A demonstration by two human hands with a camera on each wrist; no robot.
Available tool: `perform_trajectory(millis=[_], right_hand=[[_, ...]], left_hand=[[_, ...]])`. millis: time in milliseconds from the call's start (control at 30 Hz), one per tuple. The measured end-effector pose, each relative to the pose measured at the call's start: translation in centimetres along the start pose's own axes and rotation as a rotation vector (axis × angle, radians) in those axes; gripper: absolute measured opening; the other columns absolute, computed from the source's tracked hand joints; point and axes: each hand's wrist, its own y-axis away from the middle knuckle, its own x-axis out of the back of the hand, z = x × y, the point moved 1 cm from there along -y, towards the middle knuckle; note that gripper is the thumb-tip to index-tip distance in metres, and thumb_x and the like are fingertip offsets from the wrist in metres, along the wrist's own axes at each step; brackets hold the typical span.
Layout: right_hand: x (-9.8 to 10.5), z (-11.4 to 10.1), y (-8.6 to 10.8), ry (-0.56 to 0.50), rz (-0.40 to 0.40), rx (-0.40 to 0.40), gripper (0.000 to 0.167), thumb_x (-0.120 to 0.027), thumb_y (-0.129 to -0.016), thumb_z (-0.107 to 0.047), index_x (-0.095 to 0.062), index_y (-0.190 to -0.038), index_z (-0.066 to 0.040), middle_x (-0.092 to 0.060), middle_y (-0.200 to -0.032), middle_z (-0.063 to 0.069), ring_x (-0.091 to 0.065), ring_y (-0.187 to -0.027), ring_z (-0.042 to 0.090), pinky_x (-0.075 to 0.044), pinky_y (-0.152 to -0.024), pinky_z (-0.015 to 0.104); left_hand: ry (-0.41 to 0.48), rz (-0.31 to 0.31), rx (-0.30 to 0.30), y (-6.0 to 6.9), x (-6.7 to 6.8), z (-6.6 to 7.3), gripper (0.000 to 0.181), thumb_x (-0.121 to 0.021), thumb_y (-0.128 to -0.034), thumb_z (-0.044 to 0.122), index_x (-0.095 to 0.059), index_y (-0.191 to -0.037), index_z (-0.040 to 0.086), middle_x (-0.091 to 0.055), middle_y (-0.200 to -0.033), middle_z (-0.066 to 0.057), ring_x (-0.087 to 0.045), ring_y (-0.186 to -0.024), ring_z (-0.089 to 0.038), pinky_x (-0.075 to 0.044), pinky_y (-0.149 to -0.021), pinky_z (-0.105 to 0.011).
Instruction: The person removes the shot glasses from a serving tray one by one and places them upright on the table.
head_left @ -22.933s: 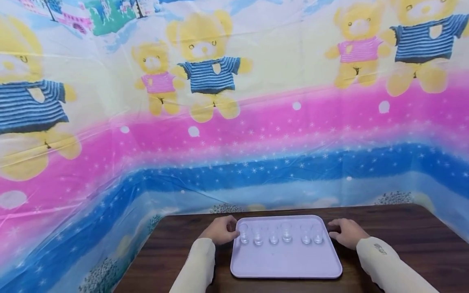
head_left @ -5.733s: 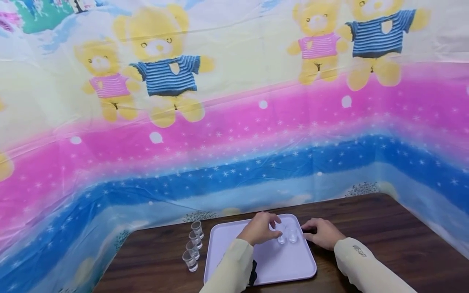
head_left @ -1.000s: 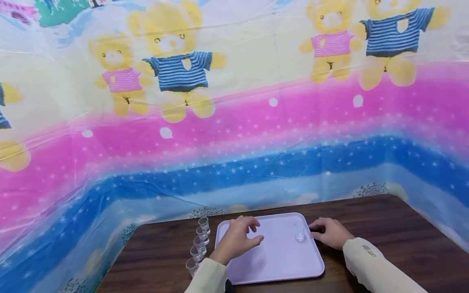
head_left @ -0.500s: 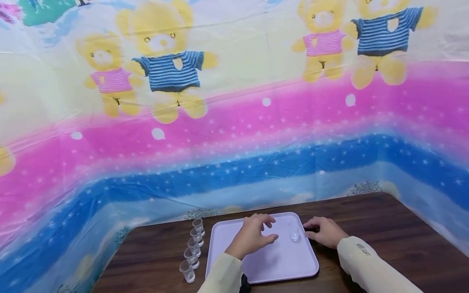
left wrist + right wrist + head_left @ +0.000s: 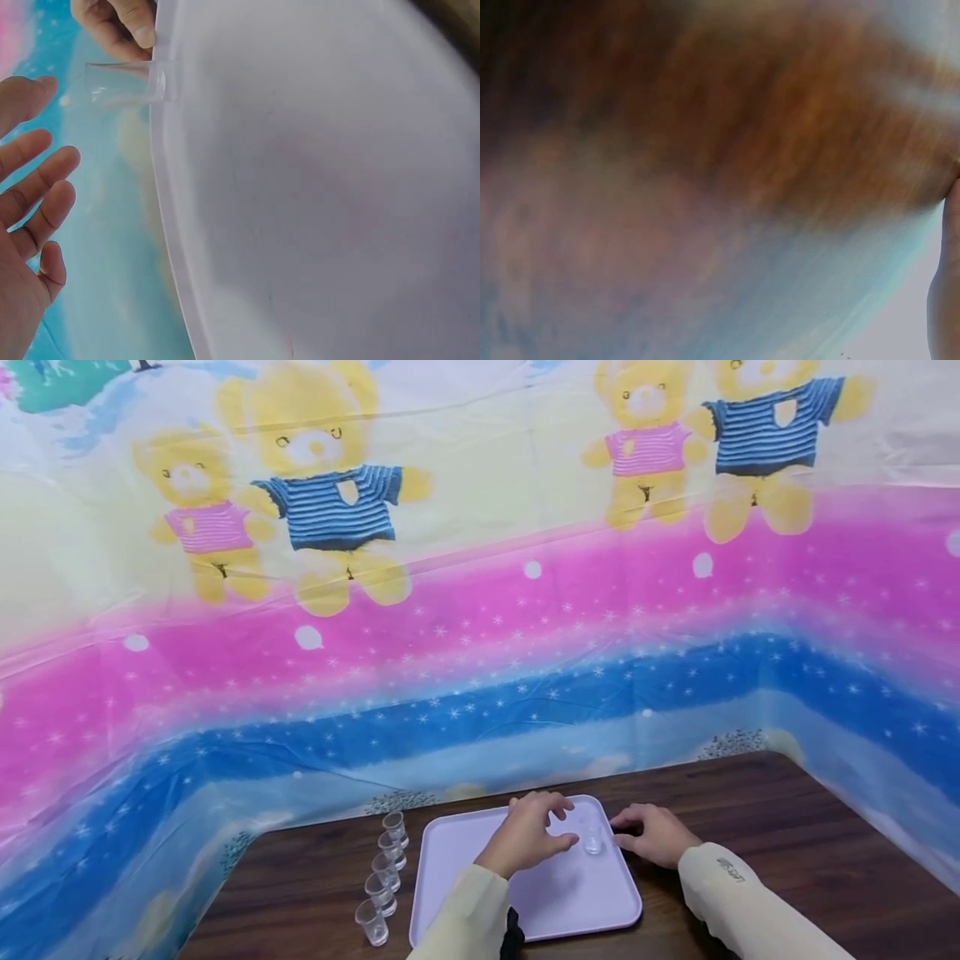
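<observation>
One small clear shot glass [image 5: 592, 840] stands upright near the right edge of the pale lilac tray [image 5: 577, 902]. My left hand [image 5: 527, 837] is over the tray, thumb and fingers spread apart, holding nothing; the glass is just to its right. In the left wrist view, a gap separates the left fingers [image 5: 52, 202] from the shot glass [image 5: 127, 84]. My right hand [image 5: 656, 835] lies at the tray's right rim, fingers loosely bent, seeming to touch it. The right wrist view is mostly blurred, with part of a finger or thumb at its right edge.
A row of several matching shot glasses [image 5: 382, 893] runs front to back on the dark wooden table [image 5: 300, 893], left of the tray. Behind the table hangs a curtain [image 5: 465, 652] printed with bears.
Over the last second my left hand has moved right across the tray to the remaining glass. Earlier, more glasses stood on the tray; several are now lined up at the left. The right hand stays beside it.
</observation>
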Motion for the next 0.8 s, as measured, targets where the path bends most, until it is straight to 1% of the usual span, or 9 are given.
perform_trajectory(millis=[233,367,433,567,700,800], right_hand=[[-0.1,0.2,-0.1,-0.003,0.005,0.008,0.020,-0.074,-0.082,-0.020,-0.071,-0.102,-0.017,-0.062,-0.095,-0.005,-0.058,-0.097,0.022,-0.043,-0.088,0.049],[-0.1,0.2,-0.1,-0.002,0.007,0.008,0.020,-0.074,-0.082,-0.020,-0.071,-0.102,-0.018,-0.062,-0.095,-0.006,-0.058,-0.098,0.022,-0.043,-0.088,0.049],[-0.1,0.1,-0.1,-0.005,0.003,0.007,0.020,-0.074,-0.082,-0.020,-0.071,-0.102,-0.018,-0.062,-0.095,-0.006,-0.058,-0.099,0.022,-0.043,-0.089,0.049],[0.0,-0.2,0.0,-0.015,-0.002,0.007,0.020,-0.074,-0.082,-0.019,-0.071,-0.102,-0.018,-0.063,-0.096,-0.006,-0.058,-0.100,0.022,-0.042,-0.089,0.049],[0.2,-0.4,0.2,-0.018,0.005,0.008,0.020,-0.074,-0.082,-0.018,-0.071,-0.102,-0.017,-0.063,-0.098,-0.005,-0.058,-0.102,0.024,-0.042,-0.090,0.049],[0.3,-0.4,0.3,-0.016,0.008,0.005,0.020,-0.074,-0.082,-0.017,-0.071,-0.102,-0.016,-0.063,-0.098,-0.004,-0.057,-0.103,0.025,-0.042,-0.090,0.049]], left_hand=[[-0.001,-0.014,0.006,-1.2,-1.0,0.2,0.036,-0.078,-0.0787,0.029,-0.066,-0.110,0.016,-0.062,-0.091,0.009,-0.052,-0.077,-0.007,-0.034,-0.076,-0.031],[0.003,-0.032,0.020,-1.9,-1.6,0.2,0.036,-0.079,-0.0783,0.029,-0.066,-0.109,0.015,-0.062,-0.089,0.007,-0.052,-0.076,-0.005,-0.035,-0.077,-0.031],[0.012,-0.039,0.031,-2.1,-1.9,0.2,0.036,-0.079,-0.0780,0.028,-0.067,-0.109,0.015,-0.061,-0.088,0.006,-0.052,-0.076,-0.005,-0.034,-0.077,-0.031],[0.023,-0.045,0.031,-2.5,-2.3,0.4,0.032,-0.078,-0.0788,0.027,-0.068,-0.107,0.014,-0.060,-0.086,0.006,-0.050,-0.074,-0.004,-0.033,-0.076,-0.030],[0.011,-0.045,0.020,-2.8,-2.6,0.7,0.027,-0.077,-0.0806,0.026,-0.069,-0.103,0.013,-0.059,-0.085,0.005,-0.049,-0.073,-0.004,-0.032,-0.074,-0.029],[0.000,-0.053,0.025,-3.0,-2.8,0.9,0.025,-0.076,-0.0812,0.026,-0.069,-0.101,0.013,-0.059,-0.083,0.005,-0.048,-0.071,-0.004,-0.032,-0.073,-0.028]])
